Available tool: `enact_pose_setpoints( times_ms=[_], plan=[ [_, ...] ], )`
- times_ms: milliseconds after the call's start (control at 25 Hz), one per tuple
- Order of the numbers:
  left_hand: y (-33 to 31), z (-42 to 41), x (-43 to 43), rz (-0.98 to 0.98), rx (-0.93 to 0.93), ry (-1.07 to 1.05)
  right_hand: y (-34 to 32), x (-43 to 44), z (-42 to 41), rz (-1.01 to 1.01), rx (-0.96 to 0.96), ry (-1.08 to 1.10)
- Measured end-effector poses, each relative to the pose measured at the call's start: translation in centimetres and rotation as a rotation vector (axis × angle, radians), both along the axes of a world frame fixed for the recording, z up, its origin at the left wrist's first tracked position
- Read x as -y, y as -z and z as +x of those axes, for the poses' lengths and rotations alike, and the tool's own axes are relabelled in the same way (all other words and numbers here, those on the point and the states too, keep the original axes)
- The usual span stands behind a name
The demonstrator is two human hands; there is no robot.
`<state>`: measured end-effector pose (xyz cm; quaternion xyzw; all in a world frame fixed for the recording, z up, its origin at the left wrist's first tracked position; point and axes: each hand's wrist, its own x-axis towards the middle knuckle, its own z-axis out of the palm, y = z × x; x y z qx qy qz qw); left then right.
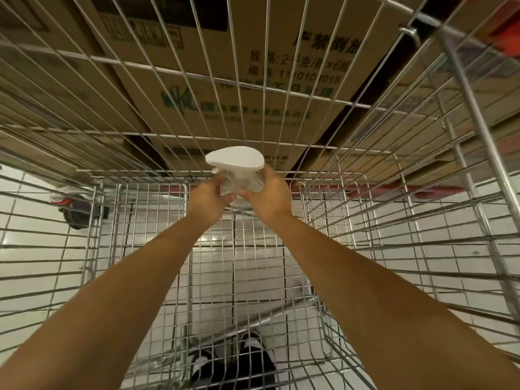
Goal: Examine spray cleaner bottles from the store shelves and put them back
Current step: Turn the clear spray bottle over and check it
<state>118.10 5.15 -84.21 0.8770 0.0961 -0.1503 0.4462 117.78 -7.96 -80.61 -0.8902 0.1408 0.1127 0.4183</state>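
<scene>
A clear spray bottle (235, 161) with a white trigger head is held upright over the far end of a wire shopping cart (323, 192). My left hand (209, 197) grips the bottle's body from the left. My right hand (270, 192) grips it from the right, fingers curled round the clear part. The bottle's lower body is mostly hidden behind my fingers. Both arms reach straight forward over the cart basket.
Brown cardboard boxes (225, 88) with green and black print are stacked beyond the cart's front wall. White floor tiles (33, 249) show through the mesh. A cart wheel (78, 212) sits at the left. My dark shoe (233, 364) is below the basket.
</scene>
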Motion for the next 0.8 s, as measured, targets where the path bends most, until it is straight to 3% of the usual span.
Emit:
enact_pose_setpoints(
  times_ms=[200,320,440,600,800],
  plan=[
    [-3.2,-1.0,0.0,0.018,-0.065,-0.125,-2.1,0.5,-1.0,-0.088,-0.017,0.04],
    [-8.0,-2.6,0.1,-0.232,-0.195,-0.209,-6.1,-0.2,-2.7,-0.075,-0.056,0.092],
    [-14.5,-5.0,-0.2,-0.38,-0.259,-0.28,-12.9,-0.7,-4.4,0.086,-0.063,0.143],
    [-25.4,-8.7,-0.9,-0.537,-0.196,-0.426,-25.8,-0.2,-6.3,0.417,0.04,0.101],
    [-38.4,-15.0,-3.0,-0.765,0.071,-0.447,-37.4,0.5,-12.8,0.533,0.162,-0.097]
  ],
)
